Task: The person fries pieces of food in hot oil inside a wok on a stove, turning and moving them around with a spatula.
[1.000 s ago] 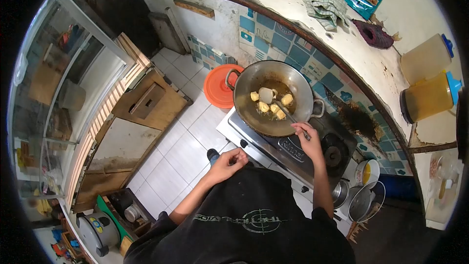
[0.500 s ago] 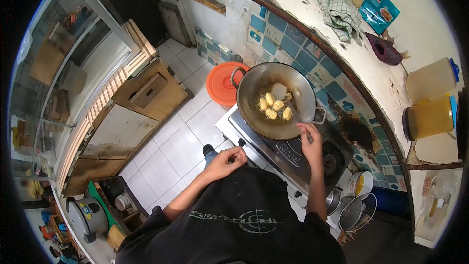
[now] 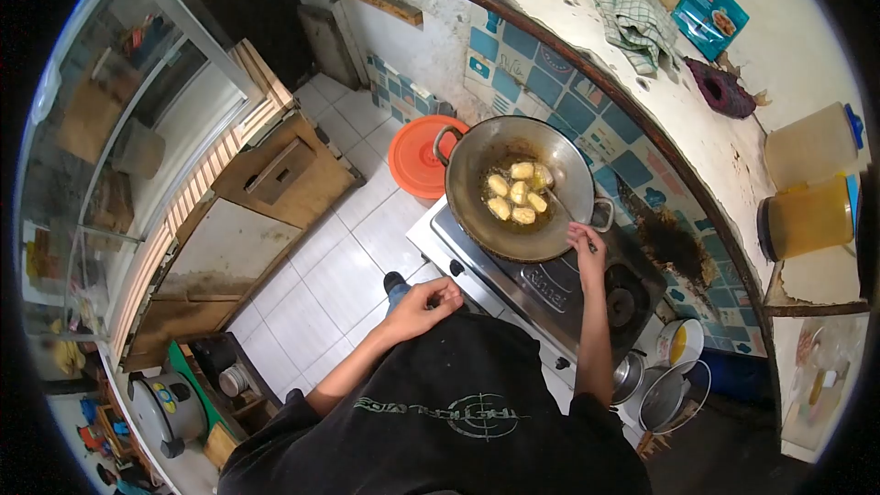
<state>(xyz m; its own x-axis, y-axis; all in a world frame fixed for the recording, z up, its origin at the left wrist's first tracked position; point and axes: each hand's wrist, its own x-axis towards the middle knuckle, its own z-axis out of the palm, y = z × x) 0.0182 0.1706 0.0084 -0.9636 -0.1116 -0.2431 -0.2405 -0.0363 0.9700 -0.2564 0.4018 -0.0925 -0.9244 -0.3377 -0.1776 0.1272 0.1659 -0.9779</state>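
Observation:
My right hand [image 3: 588, 243] is closed around the handle of a metal spatula [image 3: 561, 207], which slants down into a large wok [image 3: 477, 151]. The blade lies among several yellow, oblong pieces of food [image 3: 519, 193] in bubbling oil, partly hidden by them. This wok has two loop handles and rests on a Rinnai gas stove [image 3: 546, 288]. Close to my black shirt, my left hand [image 3: 426, 306] hangs with its fingers curled together and nothing visible in them.
An orange lidded bucket [image 3: 423, 156] stands left of the wok. On the ledge are a checkered cloth [image 3: 632, 23], a teal pouch [image 3: 710, 21] and a container of yellow liquid [image 3: 807, 220]. A strainer [image 3: 674, 399] sits right of the stove; a wooden cabinet [image 3: 275, 179] is at left.
The spatula blade has moved right, in among the food pieces, which have shifted and regrouped. My right hand has moved slightly up and right. My left hand stays put.

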